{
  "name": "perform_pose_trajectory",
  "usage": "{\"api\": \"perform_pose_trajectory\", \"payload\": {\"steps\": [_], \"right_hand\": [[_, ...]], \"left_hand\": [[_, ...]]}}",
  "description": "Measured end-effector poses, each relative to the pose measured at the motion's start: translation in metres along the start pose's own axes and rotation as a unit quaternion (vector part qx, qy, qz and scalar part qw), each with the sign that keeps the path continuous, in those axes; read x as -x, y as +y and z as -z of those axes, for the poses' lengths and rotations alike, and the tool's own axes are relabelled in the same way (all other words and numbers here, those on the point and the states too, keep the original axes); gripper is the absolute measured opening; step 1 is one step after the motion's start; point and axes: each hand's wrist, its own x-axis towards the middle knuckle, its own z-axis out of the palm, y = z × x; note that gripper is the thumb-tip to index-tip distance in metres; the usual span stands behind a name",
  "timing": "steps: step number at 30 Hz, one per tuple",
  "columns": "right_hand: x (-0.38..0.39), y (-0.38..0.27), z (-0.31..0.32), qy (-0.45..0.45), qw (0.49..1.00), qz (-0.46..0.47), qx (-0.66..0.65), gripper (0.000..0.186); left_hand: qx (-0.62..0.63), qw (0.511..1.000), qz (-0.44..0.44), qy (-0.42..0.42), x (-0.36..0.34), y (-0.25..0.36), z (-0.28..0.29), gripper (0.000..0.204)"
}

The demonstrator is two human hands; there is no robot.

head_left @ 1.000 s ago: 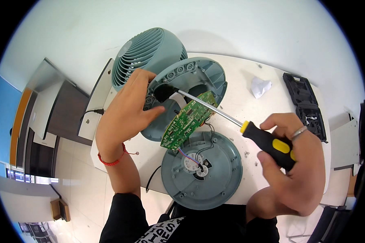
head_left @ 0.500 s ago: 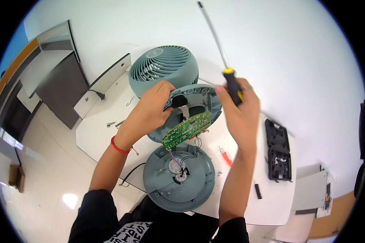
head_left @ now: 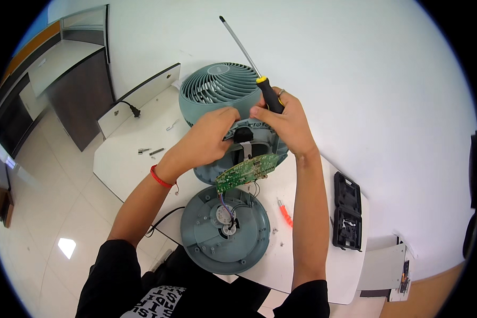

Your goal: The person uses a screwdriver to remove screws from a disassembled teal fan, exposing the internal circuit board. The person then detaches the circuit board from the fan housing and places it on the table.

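My left hand (head_left: 209, 135) is closed on the left side of a grey-green fan stand housing (head_left: 204, 174), which is tilted up. My right hand (head_left: 291, 124) grips a screwdriver (head_left: 271, 96) with a black and yellow handle, its shaft pointing up and left. The fingers of that hand also rest at the housing's upper edge. From the housing hangs a green circuit board (head_left: 246, 172) on a pale ribbon cable. Thin wires run from the board to a round grey-green base plate (head_left: 201, 233) nearer me. Behind my hands stands the fan head (head_left: 209, 100) with its spiral grille.
An open black tool case (head_left: 347, 193) lies on the right of the white table (head_left: 323, 265). A red-handled tool (head_left: 284, 213) and small screws lie left of my right forearm. Metal bits (head_left: 156, 151) and a black plug (head_left: 135, 112) are at the left. A wall rises behind.
My right hand has moved left and inward with the screwdriver, up to the housing's upper edge. My left hand keeps its hold. The whole view has shifted slightly.
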Motion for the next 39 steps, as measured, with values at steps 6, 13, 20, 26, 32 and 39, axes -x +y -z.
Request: {"api": "perform_pose_trajectory", "payload": {"steps": [6,13,20,26,32,39], "right_hand": [[-0.004,-0.005,0.003,-0.054,0.998,-0.021,-0.031,0.020],[0.000,0.005,0.011,-0.023,0.997,-0.016,-0.077,0.017],[0.015,0.013,0.014,0.111,0.993,0.035,-0.036,0.020],[0.115,0.028,0.027,0.268,0.950,0.101,-0.124,0.012],[0.258,0.033,-0.014,0.230,0.942,-0.215,-0.118,0.016],[0.354,0.066,-0.026,0.328,0.910,-0.255,-0.010,0.047]], "left_hand": [[0.039,0.999,0.013,0.012,0.004,0.001,-0.005,0.044],[0.033,0.998,0.045,-0.023,0.004,0.010,-0.002,0.052],[-0.048,0.989,0.041,0.131,0.035,0.042,-0.003,0.054],[-0.045,0.968,0.166,0.180,0.123,0.039,0.015,0.053],[0.100,0.920,0.378,-0.010,0.109,0.054,-0.004,0.058],[0.094,0.950,0.296,-0.044,0.093,0.016,-0.018,0.042]]}}
